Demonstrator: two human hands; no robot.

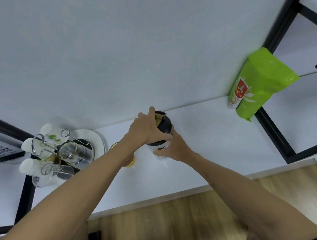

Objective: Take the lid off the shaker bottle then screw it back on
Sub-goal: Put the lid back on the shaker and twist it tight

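1. My left hand (145, 129) is clamped over the black domed plastic lid (164, 124) of the shaker bottle, fingers (162, 137) curled around its near side and thumb reaching up beside the flip cap at the top.
2. My right hand (171, 147) grips the white cylindrical shaker bottle (159, 148) low on its body, fingers wrapped round it from the right, closed firmly on the plastic.
3. The lid sits on the bottle; I cannot tell whether it is screwed tight or loose.
4. The bottle stands upright on the white desk (214, 139), near the wall, roughly in the middle of the surface.
5. A small jar with yellow contents (131, 160) sits just beside the bottle, partly hidden under my left forearm.
6. Further left, a wire rack of clear glasses and white cups (59, 153) rests on a round white tray (98, 140).
7. Well apart on the right, a bright green plastic pouch (259, 83) leans against the wall.
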